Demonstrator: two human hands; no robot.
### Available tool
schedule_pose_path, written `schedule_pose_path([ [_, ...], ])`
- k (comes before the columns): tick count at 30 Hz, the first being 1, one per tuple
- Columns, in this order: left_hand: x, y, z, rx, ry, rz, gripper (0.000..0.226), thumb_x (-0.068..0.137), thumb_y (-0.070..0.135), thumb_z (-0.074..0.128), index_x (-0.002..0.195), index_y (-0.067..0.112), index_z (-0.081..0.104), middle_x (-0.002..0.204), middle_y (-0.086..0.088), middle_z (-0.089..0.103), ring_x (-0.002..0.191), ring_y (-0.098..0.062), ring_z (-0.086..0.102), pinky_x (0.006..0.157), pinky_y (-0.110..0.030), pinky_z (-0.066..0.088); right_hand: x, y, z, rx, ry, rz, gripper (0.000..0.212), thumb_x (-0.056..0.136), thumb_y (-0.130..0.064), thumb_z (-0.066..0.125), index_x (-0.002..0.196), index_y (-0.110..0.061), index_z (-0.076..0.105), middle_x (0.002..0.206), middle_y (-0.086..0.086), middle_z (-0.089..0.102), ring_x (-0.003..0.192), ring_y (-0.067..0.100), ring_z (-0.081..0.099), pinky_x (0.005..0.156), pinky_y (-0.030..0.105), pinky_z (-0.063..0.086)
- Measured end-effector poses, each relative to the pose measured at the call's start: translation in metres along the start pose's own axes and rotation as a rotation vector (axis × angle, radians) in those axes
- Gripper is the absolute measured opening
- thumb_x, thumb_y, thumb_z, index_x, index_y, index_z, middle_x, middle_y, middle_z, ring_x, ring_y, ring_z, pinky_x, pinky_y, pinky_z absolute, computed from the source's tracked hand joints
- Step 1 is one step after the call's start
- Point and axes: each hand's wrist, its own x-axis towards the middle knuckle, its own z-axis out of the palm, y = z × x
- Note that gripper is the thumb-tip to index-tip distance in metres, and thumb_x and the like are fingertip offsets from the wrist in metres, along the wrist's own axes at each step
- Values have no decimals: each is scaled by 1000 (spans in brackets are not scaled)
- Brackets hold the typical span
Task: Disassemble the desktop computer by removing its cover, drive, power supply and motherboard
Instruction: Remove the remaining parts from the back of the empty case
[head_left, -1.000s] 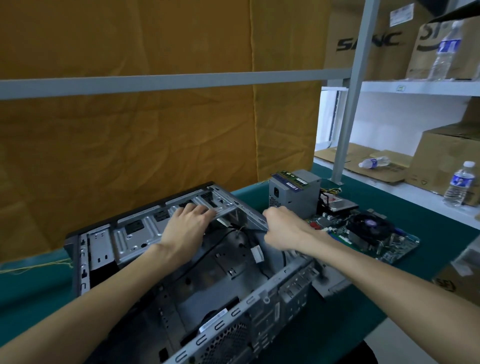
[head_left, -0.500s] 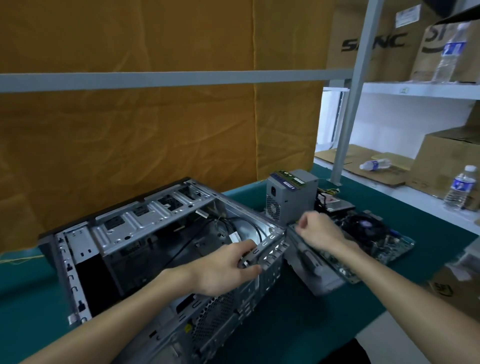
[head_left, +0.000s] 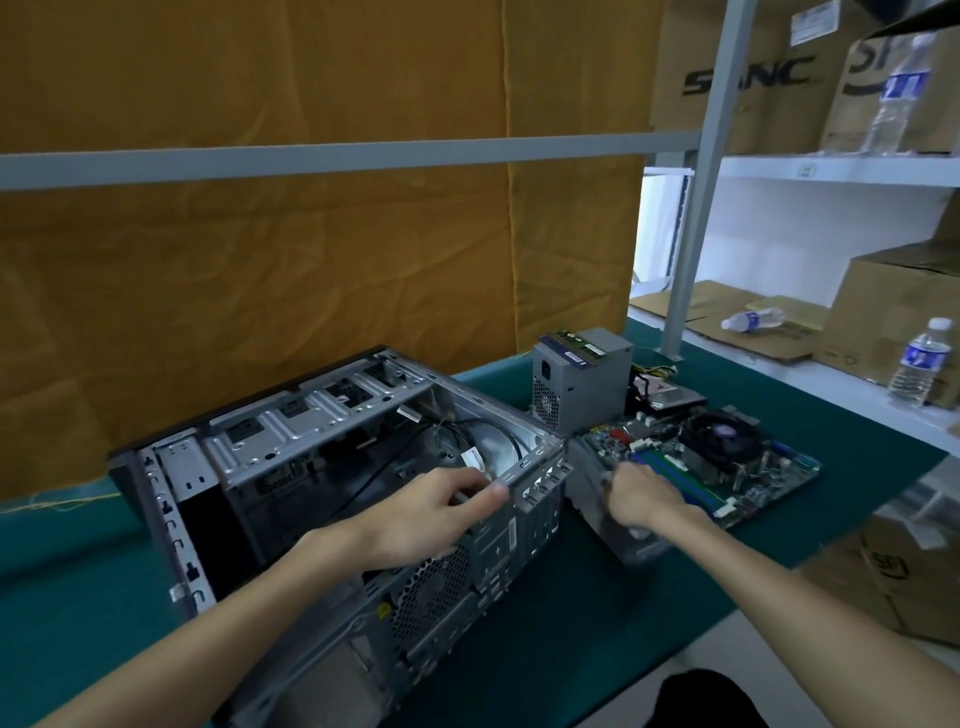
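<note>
Head view: the case stands gutted on the green surface. Supply and motherboard lie just right of it. Left hand pinches the case's rear frame edge; right hand curls on a grey part beside the motherboard. Judged step: final clearing. Next: set loose parts aside.

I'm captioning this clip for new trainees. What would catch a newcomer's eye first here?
The gutted computer case lies open on the green table, with the left hand gripping its rear edge. To its right, out of the case, sit the grey power supply and the motherboard with its black fan, where the right hand reaches. A wrinkled orange cloth fills the background.
</note>
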Motion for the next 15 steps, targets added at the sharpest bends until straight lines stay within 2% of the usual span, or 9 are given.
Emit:
schedule_pose_path([
  [2, -12, -7, -2, 28, -2, -35, 42, 98, 63, 45, 114, 27, 60, 86, 13, 56, 68, 0, 53, 69, -20, 45, -19, 4, -5, 208, 24, 9, 15, 101, -20, 45, 94, -9, 52, 106, 14, 59, 94, 31, 59, 69, 35, 41],
  [3, -18, -10, -3, 36, -17, -52, 41, 98, 62, 48, 122, 30, 56, 95, 16, 60, 77, 3, 58, 74, -21, 47, -31, 4, -7, 290, 61, 7, 19, 102, -25, 43, 98, -8, 49, 104, 14, 58, 91, 30, 56, 68, 36, 39],
  [4, -24, -12, -4, 39, -38, -65, 40, 99, 60, 50, 127, 31, 53, 103, 15, 63, 86, 3, 61, 80, -26, 50, -44, 1, -7, 345, 128, 4, 26, 103, -32, 40, 104, -7, 47, 102, 13, 57, 89, 30, 54, 68, 38, 39],
  [6, -31, -11, -4, 39, -64, -78, 39, 100, 53, 53, 132, 31, 50, 112, 4, 66, 95, -10, 65, 89, -39, 53, -72, -13, -8, 524, 258, -48, 32, 103, -42, 35, 103, -11, 46, 92, 10, 58, 76, 26, 60, 62, 38, 47],
  [8, -35, -7, -4, 37, -65, -91, 38, 101, 48, 54, 134, 28, 50, 115, -7, 67, 101, -24, 66, 95, -48, 51, -94, -37, -9, 804, 218, -115, 28, 103, -41, 37, 99, -15, 46, 79, 6, 58, 52, 17, 58, 47, 31, 48],
  [9, -36, -6, -4, 38, -56, -97, 37, 102, 46, 55, 134, 28, 50, 117, -8, 67, 103, -27, 65, 96, -51, 51, -101, -49, -10, 887, 154, -138, 28, 102, -42, 41, 100, -15, 47, 75, 5, 55, 46, 15, 52, 45, 29, 45],
  [12, -40, -6, -2, 61, -7, -87, 25, 100, 37, 59, 124, 31, 54, 110, -2, 69, 98, -23, 66, 92, -51, 52, -113, -82, -9, 963, 18, -219, 42, 91, -54, 57, 104, -14, 51, 66, 1, 53, 42, 13, 46, 42, 27, 40],
  [15, -43, -5, -2, 70, 26, -66, 18, 99, 33, 61, 117, 32, 58, 104, -3, 71, 91, -22, 68, 87, -49, 53, -110, -101, -9, 963, 89, -234, 38, 89, -47, 68, 101, -15, 53, 61, 0, 62, 39, 13, 48, 38, 25, 40],
])
